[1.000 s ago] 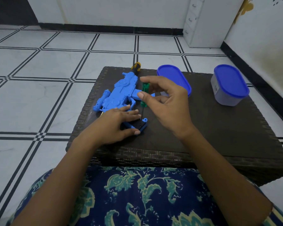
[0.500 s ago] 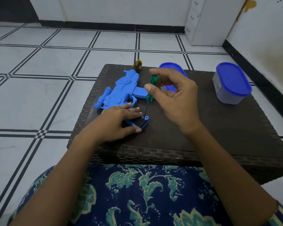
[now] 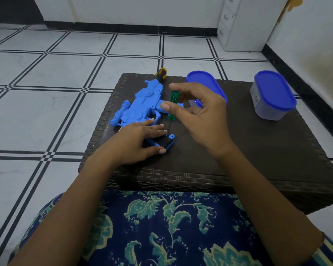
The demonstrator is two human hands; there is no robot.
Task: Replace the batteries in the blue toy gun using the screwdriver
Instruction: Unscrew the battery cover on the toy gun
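toy gun [image 3: 142, 104], right hand [image 3: 202, 120] pinching screwdriver [image 3: 173, 98]

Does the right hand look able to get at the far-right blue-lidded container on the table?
Likely yes for the path: only bare table lies between the right hand and the container. But it pinches the green screwdriver, so it would probably have to put that down first.

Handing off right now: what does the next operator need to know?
Left hand: flat, pressing the gun's grip onto the table.
Right hand: fingers pinch the green screwdriver upright, tip at the screw tab on the grip's end.
A yellow-handled screwdriver lies behind the gun.
Done: tool placed on the screw. Left: turn it; whether batteries are swapped can't be told.
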